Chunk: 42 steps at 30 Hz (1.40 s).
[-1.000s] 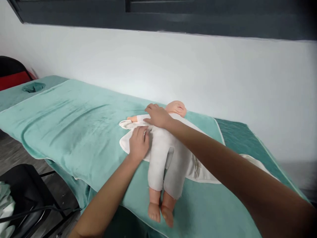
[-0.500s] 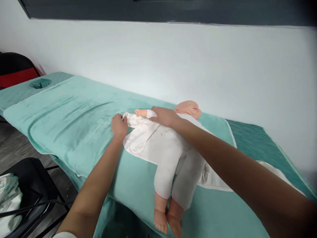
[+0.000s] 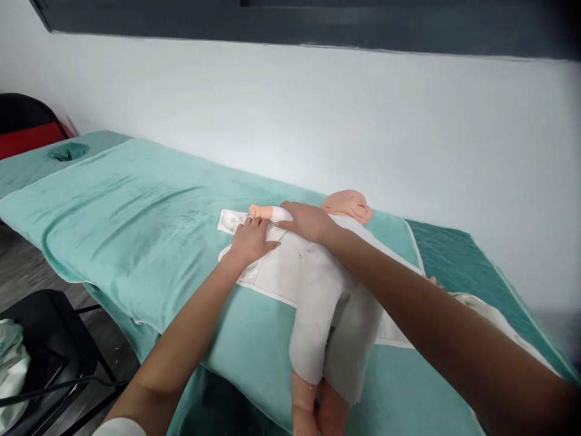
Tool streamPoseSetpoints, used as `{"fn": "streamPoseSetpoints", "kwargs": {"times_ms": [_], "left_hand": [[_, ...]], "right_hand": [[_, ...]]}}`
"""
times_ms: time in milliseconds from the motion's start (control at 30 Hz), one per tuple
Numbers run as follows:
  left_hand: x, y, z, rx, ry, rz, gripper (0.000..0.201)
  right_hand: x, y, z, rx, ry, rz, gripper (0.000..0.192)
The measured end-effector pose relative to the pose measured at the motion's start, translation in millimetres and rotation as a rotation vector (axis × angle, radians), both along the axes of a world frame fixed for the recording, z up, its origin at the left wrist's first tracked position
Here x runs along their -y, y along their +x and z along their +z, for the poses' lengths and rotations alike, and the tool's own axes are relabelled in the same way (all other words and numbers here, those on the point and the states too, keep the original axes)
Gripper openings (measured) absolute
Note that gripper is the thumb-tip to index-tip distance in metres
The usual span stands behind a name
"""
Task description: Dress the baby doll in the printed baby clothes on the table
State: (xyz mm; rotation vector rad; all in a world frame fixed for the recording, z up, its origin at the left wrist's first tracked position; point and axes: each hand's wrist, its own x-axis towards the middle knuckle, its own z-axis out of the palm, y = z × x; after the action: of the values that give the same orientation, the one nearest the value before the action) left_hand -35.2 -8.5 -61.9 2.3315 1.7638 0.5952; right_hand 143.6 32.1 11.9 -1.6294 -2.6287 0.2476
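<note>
A baby doll in white clothing lies on its back across a spread white baby garment, head by the wall and legs towards me. My right hand is wrapped over the doll's sleeved arm near the shoulder, thumb on the near side and fingers on the far side. My left hand lies on the garment just below the doll's small hand, fingers stretched and thumb apart. The garment's sleeve is laid out flat beyond my left fingertips. My right forearm hides part of the doll's torso.
The doll rests on a padded bed with a light green cover. A white wall runs along its far side. A black chair bearing crumpled cloth stands lower left. Another cloth lies at right.
My left hand has released the bunched sleeve and moved right onto the garment. The sleeve now lies flatter. My right hand stays on the doll's arm. The view has shifted slightly.
</note>
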Motion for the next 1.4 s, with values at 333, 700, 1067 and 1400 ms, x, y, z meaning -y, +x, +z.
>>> {"fn": "streamPoseSetpoints", "kwargs": {"times_ms": [333,700,1067,1400], "left_hand": [[-18.1,-23.5,-14.9,0.693,-0.008,0.121,0.01],[-16.5,-28.4,-11.2,0.854,-0.169,0.099,0.012],[-19.2,-34.8,-15.5,1.273,-0.137,0.117,0.025],[-10.0,-24.8,-0.2,1.619,-0.243,0.074,0.027]], "right_hand": [[4.7,-0.2,-4.3,0.09,0.038,0.064,0.05],[12.7,-2.0,1.1,0.117,0.038,0.068,0.049],[14.3,2.5,-2.4,0.177,0.048,0.055,0.05],[18.9,-7.3,-1.1,0.291,0.046,0.02,0.049]]}}
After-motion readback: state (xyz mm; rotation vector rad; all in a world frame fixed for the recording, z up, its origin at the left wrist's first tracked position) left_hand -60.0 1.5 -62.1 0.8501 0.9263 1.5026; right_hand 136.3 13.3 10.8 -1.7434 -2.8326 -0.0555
